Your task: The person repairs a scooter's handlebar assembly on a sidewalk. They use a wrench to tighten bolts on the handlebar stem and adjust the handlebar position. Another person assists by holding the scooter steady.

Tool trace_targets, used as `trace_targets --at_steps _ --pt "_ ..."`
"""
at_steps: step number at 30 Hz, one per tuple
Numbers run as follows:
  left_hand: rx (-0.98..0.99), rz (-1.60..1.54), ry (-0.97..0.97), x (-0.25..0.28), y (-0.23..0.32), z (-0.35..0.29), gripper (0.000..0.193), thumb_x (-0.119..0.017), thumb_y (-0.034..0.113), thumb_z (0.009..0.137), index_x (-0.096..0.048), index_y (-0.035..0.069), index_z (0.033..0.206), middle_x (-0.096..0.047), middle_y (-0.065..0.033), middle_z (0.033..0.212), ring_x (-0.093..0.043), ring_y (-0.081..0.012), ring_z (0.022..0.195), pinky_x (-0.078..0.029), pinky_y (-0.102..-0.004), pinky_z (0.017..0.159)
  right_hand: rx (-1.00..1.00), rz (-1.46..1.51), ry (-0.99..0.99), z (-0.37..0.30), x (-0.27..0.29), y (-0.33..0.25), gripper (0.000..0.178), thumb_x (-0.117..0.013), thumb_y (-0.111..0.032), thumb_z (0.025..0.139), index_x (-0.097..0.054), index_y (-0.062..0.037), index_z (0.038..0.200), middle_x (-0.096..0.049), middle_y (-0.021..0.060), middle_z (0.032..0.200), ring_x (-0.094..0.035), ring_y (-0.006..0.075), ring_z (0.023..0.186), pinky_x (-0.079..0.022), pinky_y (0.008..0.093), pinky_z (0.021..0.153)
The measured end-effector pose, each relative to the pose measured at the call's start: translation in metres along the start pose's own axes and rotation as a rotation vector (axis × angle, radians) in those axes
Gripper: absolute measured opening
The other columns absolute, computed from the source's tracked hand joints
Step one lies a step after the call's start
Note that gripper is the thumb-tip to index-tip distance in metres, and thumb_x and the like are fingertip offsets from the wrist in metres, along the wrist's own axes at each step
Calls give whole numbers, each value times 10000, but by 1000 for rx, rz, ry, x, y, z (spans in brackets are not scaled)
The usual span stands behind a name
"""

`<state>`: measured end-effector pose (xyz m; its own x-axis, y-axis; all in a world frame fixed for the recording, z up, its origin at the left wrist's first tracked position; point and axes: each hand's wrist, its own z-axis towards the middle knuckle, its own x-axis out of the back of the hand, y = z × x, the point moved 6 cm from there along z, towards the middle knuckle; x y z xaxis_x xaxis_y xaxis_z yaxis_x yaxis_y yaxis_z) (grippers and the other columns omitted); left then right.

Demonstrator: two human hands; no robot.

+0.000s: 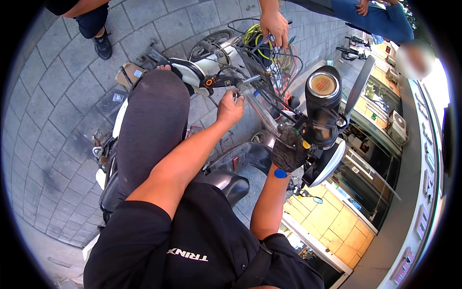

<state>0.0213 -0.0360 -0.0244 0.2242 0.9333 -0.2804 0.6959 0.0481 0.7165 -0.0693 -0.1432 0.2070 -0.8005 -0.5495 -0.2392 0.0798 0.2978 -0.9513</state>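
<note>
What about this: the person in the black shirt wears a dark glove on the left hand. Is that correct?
Not quite: the head view shows the dark glove on the right hand; the left hand is bare. The black shirt is correct.

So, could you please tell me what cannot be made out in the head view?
In the head view:
What the left hand may hold: too small, partly covered by that hand.
What the gloved right hand touches: hidden by the hand itself.
The wearer of the dark shoe, upper left: cut off by the top edge.
</note>
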Motion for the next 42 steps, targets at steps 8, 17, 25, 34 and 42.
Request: trace_targets --at_steps 8,17,25,34,42 --pt "9 104 -190 3 -8 5 357 -672 234 891 -632 3 1160 -692 -221 1096 -664 -378 1051 -510 -443 911 -29 45 41 -2 -9 2 327 -644 -166 863 -625 70 1089 -657 230 1021 -615 400 1050 -366 622 1088" --pt "-23 65 -110 -2 -12 6 346 -680 260 887 -628 -3 1105 -677 -210 1025 -658 -383 961 -510 -454 850 -27 100 76 4 -7 5 456 -640 -85 825 -545 52 1249 -623 228 1039 -598 391 1020 -376 602 1069" --pt "-311 192 -170 -6 -13 10 468 -641 354 903 -548 -12 1178 -619 -240 1101 -626 -390 984 -504 -454 841 -89 154 -98 -4 -31 5 543 -636 -216 912 -489 -32 1402 -574 197 1291 -541 377 1211 -351 633 1094" --pt "-38 110 -231 1 0 9 439 -653 316 892 -545 -24 1147 -661 -250 1047 -654 -380 972 -505 -430 876 23 50 15 3 -13 -1 560 -646 -222 936 -485 -64 1449 -495 143 1491 -470 360 1361 -338 584 1154" --pt "-161 -299 -189 -28 -87 55 400 -716 288 867 -597 -14 1100 -671 -159 982 -638 -234 934 -503 -367 833 1 -187 -234 9 -22 7 503 -651 -179 936 -516 -60 1406 -520 161 1463 -502 372 1334 -369 570 1150"
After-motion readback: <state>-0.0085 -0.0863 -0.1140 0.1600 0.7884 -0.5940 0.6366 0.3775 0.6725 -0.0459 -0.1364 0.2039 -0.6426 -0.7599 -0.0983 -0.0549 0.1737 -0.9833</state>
